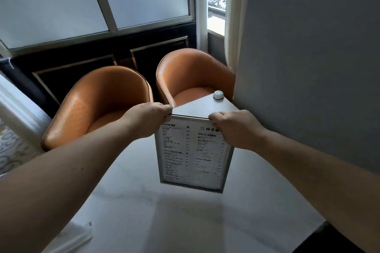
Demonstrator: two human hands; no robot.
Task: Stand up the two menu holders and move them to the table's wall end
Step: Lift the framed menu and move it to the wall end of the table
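A menu holder point(191, 154), a metal-framed panel with a printed menu page, stands upright near the middle of the pale table point(164, 211). My left hand point(148, 117) pinches its top left corner. My right hand point(232, 127) grips its top right corner and covers part of the page. Both arms reach forward over the table. A second menu holder is not clearly visible; whether one is hidden behind the first I cannot tell.
A small white round call button point(218, 94) sits at the table's far end beside the grey wall point(308, 68). Two orange bucket chairs point(98, 104) point(191, 76) stand along the table's left side, under frosted windows. A clear plastic object point(78, 236) lies near the front left edge.
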